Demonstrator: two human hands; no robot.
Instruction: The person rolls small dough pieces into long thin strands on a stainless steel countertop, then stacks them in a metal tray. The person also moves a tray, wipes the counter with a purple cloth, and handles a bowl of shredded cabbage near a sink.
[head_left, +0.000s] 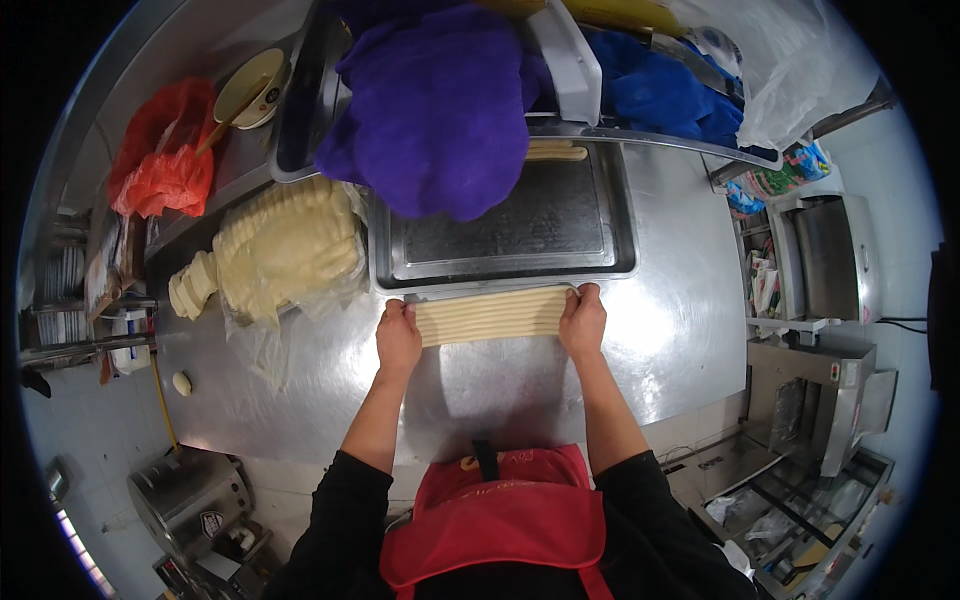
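Observation:
Several long, pale dough ropes (491, 316) lie side by side on the steel table, just in front of a metal baking tray (502, 274). At their left end my left hand (398, 334) grips the dough, thumb on the inner side. My right hand (583, 321) grips the opposite end, its thumb close to the farthest rope. Fingertips of both hands are partly hidden, so how many ropes each one holds cannot be told. More dough ropes (556, 152) rest at the tray's far side, partly covered from view by a purple cloth (439, 112).
Left of the tray, a pile of dough pieces (289, 244) sits under clear plastic film, with cut slices (193, 285) beside it. A small dough piece (182, 384) lies near the left edge. Above the tray, a shelf (675, 142) holds cloths; a bowl (251, 88) stands left.

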